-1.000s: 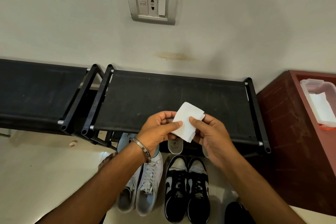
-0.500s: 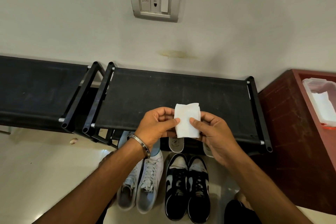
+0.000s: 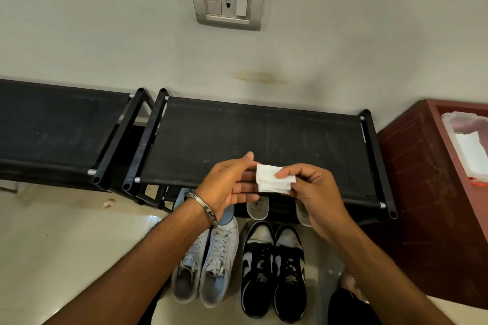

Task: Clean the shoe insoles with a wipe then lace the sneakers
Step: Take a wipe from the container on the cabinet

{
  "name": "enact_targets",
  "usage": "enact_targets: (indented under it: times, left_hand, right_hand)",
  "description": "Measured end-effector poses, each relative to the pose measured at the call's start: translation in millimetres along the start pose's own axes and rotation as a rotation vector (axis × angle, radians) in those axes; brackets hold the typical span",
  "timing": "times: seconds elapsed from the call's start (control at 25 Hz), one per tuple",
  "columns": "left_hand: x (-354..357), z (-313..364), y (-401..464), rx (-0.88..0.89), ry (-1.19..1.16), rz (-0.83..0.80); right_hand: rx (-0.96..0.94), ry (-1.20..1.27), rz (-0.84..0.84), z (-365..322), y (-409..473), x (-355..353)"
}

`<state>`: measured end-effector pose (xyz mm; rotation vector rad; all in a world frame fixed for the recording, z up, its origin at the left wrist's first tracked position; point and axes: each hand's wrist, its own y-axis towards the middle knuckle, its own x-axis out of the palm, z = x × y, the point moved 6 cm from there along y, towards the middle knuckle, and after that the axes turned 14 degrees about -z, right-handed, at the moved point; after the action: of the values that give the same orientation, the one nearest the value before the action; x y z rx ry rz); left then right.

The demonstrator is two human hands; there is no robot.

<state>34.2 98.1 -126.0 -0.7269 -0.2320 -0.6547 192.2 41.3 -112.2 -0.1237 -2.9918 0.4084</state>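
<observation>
A white wipe [image 3: 274, 178], folded into a small layered rectangle with its stacked edges showing along the near side, sits above the near edge of the black shoe rack [image 3: 253, 140]. The right hand [image 3: 311, 192] pinches it between thumb and fingers; the left hand [image 3: 229, 185] lies flat and loose, fingertips under its left end. On the floor below stand white sneakers [image 3: 208, 269] and, to their right, black-and-white sneakers [image 3: 274, 269], both laced.

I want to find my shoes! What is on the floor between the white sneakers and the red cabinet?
In the head view, a pair of black and white sneakers stands between the white sneakers and the red cabinet.
</observation>
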Motion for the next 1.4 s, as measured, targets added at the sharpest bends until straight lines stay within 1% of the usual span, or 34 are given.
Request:
enact_targets:
  times: [0.08,0.16,0.28,0.32,0.44,0.52,0.68,0.8,0.96,1.12,1.2,1.28,1.4]
  left_hand:
    - [2.3,-1.8,-0.1,0.016,0.037,-0.02]
    - [2.5,-1.2,0.1,0.061,0.065,-0.012]
    - [-1.0,2.5,0.9,0.126,0.02,0.017]
    - [-1.8,3.3,1.5,0.141,0.014,0.02]
    - [0.6,4.2,2.3,0.171,0.062,0.008]
    - [1.7,3.5,3.3,0.175,0.082,-0.001]
    - [-0.4,-0.8,5.9,0.152,0.098,-0.001]
    - [-0.6,-1.3,6.4,0.18,0.122,0.022]
    - [2.3,-3.4,5.5,0.169,0.097,-0.006]
    - [-4.1,-2.4,2.8,0.179,0.052,0.049]
    - [-6.8,-1.0,2.1,0.174,0.066,0.04]
    - [-5.4,-1.6,0.7,0.154,0.087,0.017]
    - [-5.2,-0.9,-1.4,0.163,0.107,0.089]
  right_hand:
    - [-0.018,-0.056,0.007,-0.1,-1.3,-0.3]
    - [0.0,-0.033,-0.004,0.1,-0.2,0.0]
    - [0.138,0.262,0.01,7.2,2.6,-2.4]
    - [0.179,0.318,-0.001,9.2,2.9,-1.2]
    - [0.202,0.214,-0.074,15.0,5.3,3.1]
    - [0.174,0.18,-0.057,16.1,6.3,3.6]
    - [0.132,0.2,-0.028,15.3,4.9,2.6]
    - [0.157,0.239,-0.038,19.3,3.4,6.9]
    - [0.176,0.224,0.029,21.6,4.6,3.0]
    - [0.181,0.246,-0.01,18.7,6.3,4.7]
    - [0.18,0.271,-0.01,16.7,5.7,6.4]
    - [0.162,0.205,0.0,13.9,4.8,8.6]
    - [0.132,0.06,0.029,10.5,6.2,12.7]
